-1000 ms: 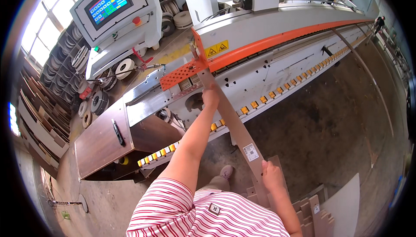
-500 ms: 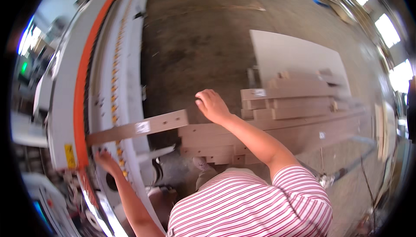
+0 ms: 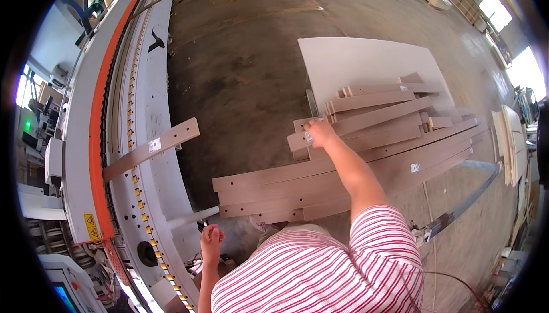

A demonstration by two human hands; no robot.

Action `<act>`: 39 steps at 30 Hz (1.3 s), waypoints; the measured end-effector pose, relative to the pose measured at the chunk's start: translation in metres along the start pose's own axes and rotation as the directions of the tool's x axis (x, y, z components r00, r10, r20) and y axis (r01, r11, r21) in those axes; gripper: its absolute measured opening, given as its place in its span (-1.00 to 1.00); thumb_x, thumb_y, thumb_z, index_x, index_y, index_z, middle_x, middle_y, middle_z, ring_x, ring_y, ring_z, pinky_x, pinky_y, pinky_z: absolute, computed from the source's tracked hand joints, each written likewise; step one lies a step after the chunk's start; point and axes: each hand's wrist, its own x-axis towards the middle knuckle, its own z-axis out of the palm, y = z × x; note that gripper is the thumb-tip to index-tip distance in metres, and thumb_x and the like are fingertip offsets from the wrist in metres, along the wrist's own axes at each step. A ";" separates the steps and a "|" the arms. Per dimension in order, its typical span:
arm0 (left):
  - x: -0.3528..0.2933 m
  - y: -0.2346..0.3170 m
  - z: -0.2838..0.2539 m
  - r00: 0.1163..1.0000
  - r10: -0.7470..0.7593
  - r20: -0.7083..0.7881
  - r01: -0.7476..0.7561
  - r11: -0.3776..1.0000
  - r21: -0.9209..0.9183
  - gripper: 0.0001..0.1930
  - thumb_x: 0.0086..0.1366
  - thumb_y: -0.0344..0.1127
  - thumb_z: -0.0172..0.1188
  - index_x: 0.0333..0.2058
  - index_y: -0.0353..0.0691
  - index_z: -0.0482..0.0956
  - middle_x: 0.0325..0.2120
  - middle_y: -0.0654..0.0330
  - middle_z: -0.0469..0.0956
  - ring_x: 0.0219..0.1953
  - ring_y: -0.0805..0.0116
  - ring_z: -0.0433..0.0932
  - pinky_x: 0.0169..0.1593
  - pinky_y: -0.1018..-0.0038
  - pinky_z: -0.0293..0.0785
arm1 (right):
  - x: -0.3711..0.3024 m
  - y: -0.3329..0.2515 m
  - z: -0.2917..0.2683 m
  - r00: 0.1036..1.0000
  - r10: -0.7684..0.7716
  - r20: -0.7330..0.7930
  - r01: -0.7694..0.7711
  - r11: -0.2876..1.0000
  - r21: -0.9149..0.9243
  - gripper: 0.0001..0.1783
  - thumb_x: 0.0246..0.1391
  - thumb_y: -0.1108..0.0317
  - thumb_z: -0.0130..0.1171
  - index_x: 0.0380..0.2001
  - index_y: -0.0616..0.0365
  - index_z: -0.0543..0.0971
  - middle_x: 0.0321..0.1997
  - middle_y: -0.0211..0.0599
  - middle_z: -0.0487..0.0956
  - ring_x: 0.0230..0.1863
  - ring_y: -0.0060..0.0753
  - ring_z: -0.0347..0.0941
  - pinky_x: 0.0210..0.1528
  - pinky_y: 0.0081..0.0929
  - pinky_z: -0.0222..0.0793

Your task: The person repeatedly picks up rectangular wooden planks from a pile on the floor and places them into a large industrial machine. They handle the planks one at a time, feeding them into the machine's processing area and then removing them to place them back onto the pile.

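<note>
Two brown boards are the nearest to the work. The first, a labelled board (image 3: 377, 117), lies aslant on top of the board pile (image 3: 366, 141), and its left end reaches to the pile's left edge. The right hand (image 3: 322, 132) is on this board near that end, with the fingers over it beside the small white label (image 3: 309, 137). I cannot tell whether the fingers are closed around the board or only rest on it.

The left hand (image 3: 211, 237) is folded in a loose fist, and nothing can be seen in it. It is just beside the right edge of the machine bed (image 3: 166, 198), close to a pale bar (image 3: 194, 217) which sticks out from this edge.

The second, the crossing board (image 3: 134, 156), lies across the machine bed. One end is at the orange strip (image 3: 96, 158), and the other end, with two holes, passes beyond the bed's right edge, above the floor (image 3: 229, 96). It passes over the row of yellow rollers (image 3: 140, 204).

Several long boards (image 3: 263, 184) lie side by side along the near edge of the pile. Behind the pile is a white panel (image 3: 366, 58), whose upper left corner is uncovered.
</note>
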 end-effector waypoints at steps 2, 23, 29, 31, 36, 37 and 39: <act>0.007 0.003 0.014 0.998 -0.002 0.070 0.012 0.988 -0.151 -0.69 0.40 -0.19 0.05 -0.06 -0.31 0.45 -0.38 0.19 0.57 -0.39 0.47 0.54 -0.28 0.55 0.45 | -0.011 -0.013 -0.014 0.996 -0.085 0.023 0.082 0.990 0.113 -0.34 -0.39 0.23 0.43 -0.08 0.06 0.50 -0.07 -0.21 0.47 0.07 -0.15 0.42 0.13 0.00 0.34; 0.001 -0.029 -0.199 0.432 -0.238 -0.870 -0.518 0.724 -0.456 -0.53 0.20 -0.22 0.34 -0.02 -0.35 0.43 -0.30 0.16 0.59 -0.36 0.39 0.58 -0.31 0.42 0.53 | -0.111 -0.131 -0.078 0.854 -0.498 0.153 0.425 0.836 0.348 -0.26 -0.30 0.03 0.41 -0.08 0.23 0.40 -0.13 0.01 0.58 -0.12 0.07 0.53 -0.09 -0.13 0.46; 0.018 -0.062 -0.272 0.428 -0.399 -0.811 -0.422 0.705 -0.570 -0.62 0.17 -0.16 0.37 -0.19 -0.36 0.57 -0.39 0.18 0.59 -0.37 0.30 0.58 -0.32 0.32 0.47 | -0.107 -0.212 -0.100 0.786 -0.618 0.023 0.570 0.738 0.361 -0.21 -0.31 -0.08 0.39 -0.05 0.20 0.42 -0.20 -0.02 0.60 -0.28 0.05 0.58 -0.25 -0.07 0.50; 0.039 -0.062 -0.267 0.477 -0.409 -0.778 -0.315 0.747 -0.586 -0.55 0.16 -0.12 0.38 -0.15 -0.38 0.54 -0.30 0.13 0.58 -0.30 0.30 0.56 -0.27 0.33 0.46 | -0.108 -0.244 -0.109 0.768 -0.637 -0.075 0.607 0.684 0.405 -0.15 -0.29 -0.07 0.38 0.05 0.18 0.38 -0.19 -0.03 0.60 -0.27 0.03 0.59 -0.25 -0.09 0.51; 0.066 -0.073 -0.278 0.394 -0.448 -0.803 -0.206 0.808 -0.552 -0.34 0.19 0.07 0.28 -0.01 -0.45 0.42 -0.09 -0.05 0.54 -0.09 0.14 0.55 -0.10 0.30 0.46 | -0.108 -0.301 -0.153 0.749 -0.657 -0.084 0.618 0.649 0.444 -0.04 -0.25 -0.05 0.37 0.22 0.13 0.27 -0.16 -0.03 0.60 -0.25 0.03 0.60 -0.25 -0.10 0.52; 0.072 -0.083 -0.287 0.334 -0.468 -0.818 -0.156 0.829 -0.538 -0.30 0.21 0.12 0.24 0.02 -0.47 0.39 -0.05 -0.09 0.52 -0.03 0.08 0.53 -0.06 0.28 0.46 | -0.105 -0.309 -0.160 0.744 -0.665 -0.073 0.625 0.653 0.427 -0.04 -0.24 -0.04 0.37 0.22 0.13 0.27 -0.16 -0.02 0.60 -0.25 0.03 0.60 -0.25 -0.10 0.52; 0.081 -0.091 -0.300 0.276 -0.477 -0.835 -0.073 0.855 -0.513 -0.23 0.23 0.21 0.16 0.06 -0.48 0.34 -0.01 -0.16 0.49 0.06 -0.04 0.48 0.03 0.23 0.43 | -0.101 -0.316 -0.167 0.737 -0.672 -0.064 0.631 0.652 0.420 -0.04 -0.24 -0.04 0.37 0.22 0.12 0.26 -0.15 -0.02 0.60 -0.25 0.05 0.60 -0.26 -0.10 0.52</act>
